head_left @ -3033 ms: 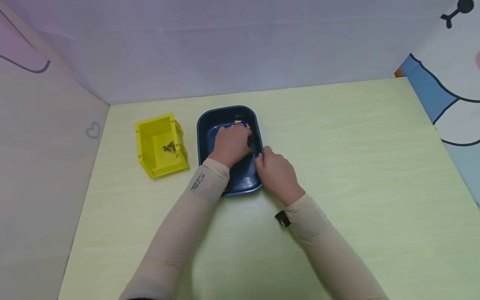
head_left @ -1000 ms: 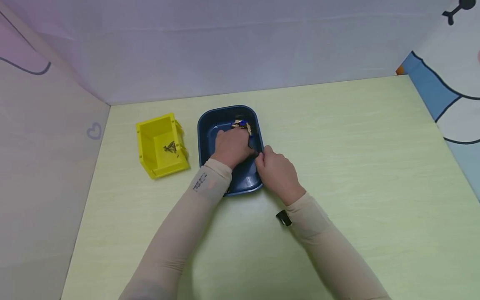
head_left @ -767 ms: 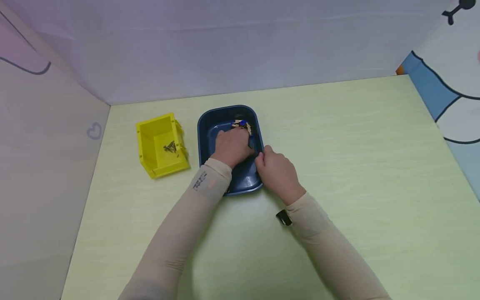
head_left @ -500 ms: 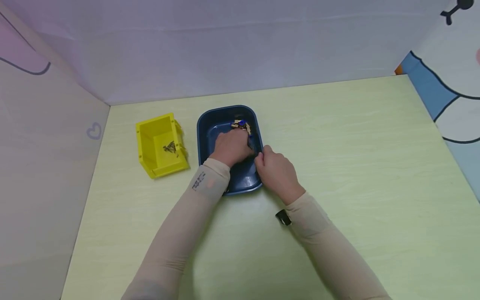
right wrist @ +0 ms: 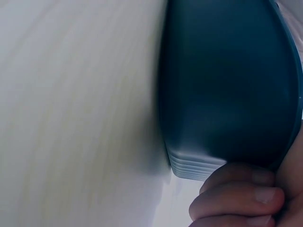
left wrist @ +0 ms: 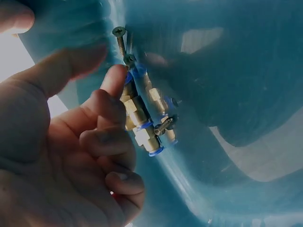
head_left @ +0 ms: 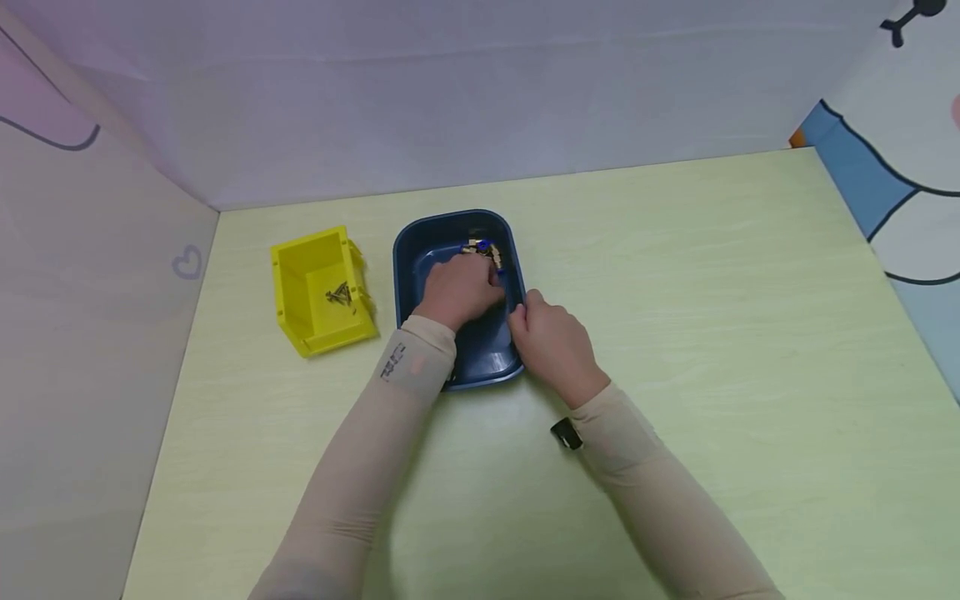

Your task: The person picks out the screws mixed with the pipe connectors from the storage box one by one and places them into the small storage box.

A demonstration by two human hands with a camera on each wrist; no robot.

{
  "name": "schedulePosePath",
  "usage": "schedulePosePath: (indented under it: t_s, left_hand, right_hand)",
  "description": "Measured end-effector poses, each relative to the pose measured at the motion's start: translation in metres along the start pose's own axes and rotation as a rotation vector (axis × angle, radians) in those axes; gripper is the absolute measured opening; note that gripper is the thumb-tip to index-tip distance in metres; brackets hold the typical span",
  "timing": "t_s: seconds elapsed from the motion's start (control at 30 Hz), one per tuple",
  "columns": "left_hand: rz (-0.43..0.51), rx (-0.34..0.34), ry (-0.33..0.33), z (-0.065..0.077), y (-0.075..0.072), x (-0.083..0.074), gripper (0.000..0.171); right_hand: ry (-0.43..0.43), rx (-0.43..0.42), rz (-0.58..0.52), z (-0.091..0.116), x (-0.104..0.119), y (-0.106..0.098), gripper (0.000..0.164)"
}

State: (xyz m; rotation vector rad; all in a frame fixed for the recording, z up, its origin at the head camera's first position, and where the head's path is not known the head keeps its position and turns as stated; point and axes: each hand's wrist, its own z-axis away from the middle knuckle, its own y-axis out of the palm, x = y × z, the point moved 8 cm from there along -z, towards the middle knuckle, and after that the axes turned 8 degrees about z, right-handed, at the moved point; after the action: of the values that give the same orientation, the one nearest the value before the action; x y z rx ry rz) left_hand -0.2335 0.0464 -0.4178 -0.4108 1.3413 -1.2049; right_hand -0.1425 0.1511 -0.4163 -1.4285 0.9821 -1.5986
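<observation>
Two hands: the left hand (head_left: 459, 287) reaches into the tray (head_left: 487, 358); the right hand (head_left: 553, 342) is at the tray's right rim.
Left grip: thumb and index finger stand a little apart, nothing seen pinched between them; the other fingers curl loosely. The index fingertip lies at the fittings (left wrist: 135, 111) and the upper screw (left wrist: 120, 42); whether it touches either, I cannot tell.
Right grip: holds the tray by its rim, fingers curled at the outer wall.
Fittings: brass with blue ends, in the tray's far right part, by the wall, partly behind the left hand in the head view.
Tray screws: the upper screw at one end of the fittings; the lower screw (left wrist: 164, 126) beside them. The glossy wall mirrors the parts.
Bin: yellow bin (head_left: 330, 340) left of the tray, apart from it; a small pile of screws (head_left: 340, 294) lies inside, toward its right wall.
Table: pale table (head_left: 712, 292) under tray and bin.
Sleeves: both pale; a black piece (head_left: 566, 434) sits beside the right sleeve (head_left: 626, 442).
</observation>
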Motion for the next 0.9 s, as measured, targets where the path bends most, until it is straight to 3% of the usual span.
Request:
schedulePosePath:
  t_s: [0.27, 0.6, 0.9]
  left_hand:
    - [-0.081, -0.026, -0.035, -0.0007, -0.0049, 0.0014, 0.008]
    - [-0.206, -0.043, -0.075, -0.0049, -0.0089, 0.0056, 0.030]
    - [-0.270, -0.037, -0.072, -0.0097, -0.0045, 0.0026, 0.021]
  right_hand:
    - [0.001, 0.020, 0.002, -0.0002, -0.0002, 0.0012, 0.026]
    - [0.011, 0.043, 0.007, -0.0003, 0.0001, 0.0018, 0.025]
    - [0.011, 0.046, 0.000, 0.0000, 0.0007, 0.0009, 0.025]
